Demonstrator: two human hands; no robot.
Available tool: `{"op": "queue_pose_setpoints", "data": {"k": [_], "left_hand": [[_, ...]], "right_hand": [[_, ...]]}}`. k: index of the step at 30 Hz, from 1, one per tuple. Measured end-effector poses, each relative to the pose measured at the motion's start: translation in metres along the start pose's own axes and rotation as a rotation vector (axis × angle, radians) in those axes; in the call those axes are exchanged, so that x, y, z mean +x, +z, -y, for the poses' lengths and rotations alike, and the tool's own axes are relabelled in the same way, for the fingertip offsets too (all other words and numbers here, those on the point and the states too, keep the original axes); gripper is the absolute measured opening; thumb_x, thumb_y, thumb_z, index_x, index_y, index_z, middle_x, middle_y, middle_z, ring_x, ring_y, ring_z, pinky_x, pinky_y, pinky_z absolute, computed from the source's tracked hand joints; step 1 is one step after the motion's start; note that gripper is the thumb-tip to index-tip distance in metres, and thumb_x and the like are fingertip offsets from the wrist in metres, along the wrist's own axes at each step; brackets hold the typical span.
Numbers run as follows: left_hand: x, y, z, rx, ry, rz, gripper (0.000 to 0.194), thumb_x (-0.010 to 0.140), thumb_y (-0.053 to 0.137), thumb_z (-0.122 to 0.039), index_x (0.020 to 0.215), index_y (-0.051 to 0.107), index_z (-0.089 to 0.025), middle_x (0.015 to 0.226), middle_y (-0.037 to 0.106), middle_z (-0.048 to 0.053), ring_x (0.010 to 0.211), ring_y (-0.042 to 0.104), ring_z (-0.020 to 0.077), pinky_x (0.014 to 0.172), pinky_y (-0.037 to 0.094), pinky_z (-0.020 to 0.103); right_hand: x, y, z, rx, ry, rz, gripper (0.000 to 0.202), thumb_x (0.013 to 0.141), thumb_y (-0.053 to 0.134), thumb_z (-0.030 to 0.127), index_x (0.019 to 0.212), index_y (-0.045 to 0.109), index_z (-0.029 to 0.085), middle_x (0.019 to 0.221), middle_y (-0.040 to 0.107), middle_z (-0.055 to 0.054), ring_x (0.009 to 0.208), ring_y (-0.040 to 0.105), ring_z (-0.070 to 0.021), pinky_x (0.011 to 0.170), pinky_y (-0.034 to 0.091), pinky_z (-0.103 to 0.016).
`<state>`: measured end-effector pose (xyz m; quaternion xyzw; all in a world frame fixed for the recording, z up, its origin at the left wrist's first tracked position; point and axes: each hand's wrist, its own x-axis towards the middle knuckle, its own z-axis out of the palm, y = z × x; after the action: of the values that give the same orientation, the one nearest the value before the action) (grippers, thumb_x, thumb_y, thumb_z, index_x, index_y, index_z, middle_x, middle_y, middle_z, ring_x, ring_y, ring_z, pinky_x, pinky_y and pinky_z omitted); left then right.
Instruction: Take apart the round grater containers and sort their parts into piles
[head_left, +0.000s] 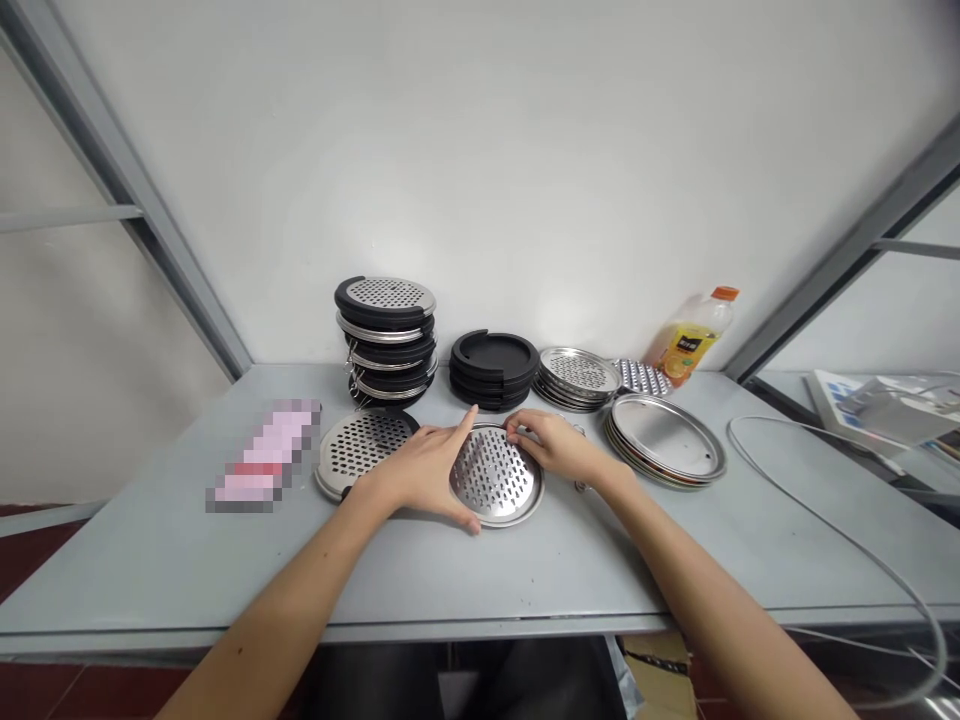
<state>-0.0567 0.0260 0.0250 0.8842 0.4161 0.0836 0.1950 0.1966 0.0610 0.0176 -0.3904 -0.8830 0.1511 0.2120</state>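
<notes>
"Where's the round metal grater (498, 480)?"

"On the table (420, 590), just right of another grater (360, 443) in a black holder (403, 418)."

"And the left hand (426, 468)?"

"Wide open, thumb and fingers spread around the round one's left edge."

"The right hand (559, 445)?"

"Fingers curled at its upper rim; I can't tell whether they pinch it."

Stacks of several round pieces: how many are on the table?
4: a tall stack at left, a black stack beside it, a perforated-disc stack further right, a plain-disc stack rightmost.
</notes>
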Motion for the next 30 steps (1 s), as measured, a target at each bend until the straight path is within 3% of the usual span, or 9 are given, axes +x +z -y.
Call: {"op": "queue_pose_setpoints", "data": {"k": [5,10,18,24,30], "left_hand": [[0.001,0.001,-0.001,-0.012,-0.019,0.012,0.140,0.051,0.078,-0.062,0.150,-0.014,-0.026,0.152,0.034,0.013,0.136,0.034,0.0384,0.104,0.033,0.046],[0.001,0.000,-0.001,-0.015,-0.012,-0.005,0.141,0.050,0.077,-0.067,0.150,-0.012,-0.025,0.158,0.018,0.012,0.139,0.029,0.0382,0.108,0.031,0.046],[0.000,-0.003,-0.005,-0.015,-0.045,0.027,0.142,0.047,0.077,-0.068,0.151,-0.009,-0.023,0.154,0.028,0.016,0.138,0.031,0.0392,0.106,0.033,0.048],[-0.001,-0.003,0.000,-0.064,0.046,-0.047,0.137,0.053,0.076,-0.067,0.151,-0.009,-0.023,0.159,0.011,0.014,0.143,0.022,0.0366,0.112,0.028,0.049],[0.001,-0.003,-0.006,-0.039,0.086,-0.225,0.128,0.059,0.074,-0.067,0.152,-0.004,-0.025,0.160,0.006,0.013,0.145,0.015,0.0342,0.115,0.026,0.049]], "right_hand": [[0.001,0.001,0.000,-0.006,0.055,0.007,0.014,0.086,0.048,0.015,0.088,0.061,0.021,0.086,0.067,-0.004,0.076,0.060,-0.0176,0.072,0.045,-0.028],[0.002,0.002,0.001,0.075,0.052,-0.018,0.012,0.086,0.049,0.015,0.087,0.060,0.019,0.084,0.067,-0.004,0.074,0.060,-0.0163,0.070,0.044,-0.027],[0.002,-0.002,-0.009,0.195,0.102,-0.087,0.015,0.088,0.050,0.027,0.083,0.061,0.018,0.079,0.065,-0.003,0.069,0.056,-0.0146,0.066,0.043,-0.027],[0.002,-0.009,-0.014,0.517,0.167,-0.118,0.019,0.081,0.062,0.036,0.083,0.064,0.017,0.080,0.064,-0.003,0.074,0.058,-0.0151,0.068,0.046,-0.028],[0.001,-0.012,-0.001,1.043,0.357,-0.192,0.039,0.072,0.075,0.036,0.106,0.061,0.023,0.080,0.061,0.002,0.066,0.055,-0.0099,0.055,0.044,-0.021]]}}
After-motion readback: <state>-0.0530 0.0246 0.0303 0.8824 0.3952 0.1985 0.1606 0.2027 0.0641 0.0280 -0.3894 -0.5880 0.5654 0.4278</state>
